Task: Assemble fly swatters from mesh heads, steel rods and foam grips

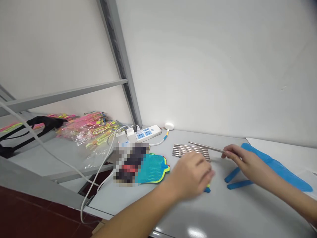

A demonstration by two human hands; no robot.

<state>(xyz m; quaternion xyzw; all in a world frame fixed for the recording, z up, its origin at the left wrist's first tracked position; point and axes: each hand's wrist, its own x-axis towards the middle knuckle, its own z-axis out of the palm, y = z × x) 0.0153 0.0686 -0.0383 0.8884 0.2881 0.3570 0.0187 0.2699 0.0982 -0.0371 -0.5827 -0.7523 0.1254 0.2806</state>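
Silver metal rod (206, 146) is gripped in the right hand (236, 157); the blurred left hand (192, 175), fingers curled, hovers nearer the rod row (189, 152), contents unclear.

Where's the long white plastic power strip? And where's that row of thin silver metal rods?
Long white plastic power strip (144, 134): head view, on its top face, among the blue sockets.
Row of thin silver metal rods (189, 150): head view, near the middle of the row.

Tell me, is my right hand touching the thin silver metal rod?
Touching. The head view shows the right hand pinching the rod at one end, between thumb and fingers.
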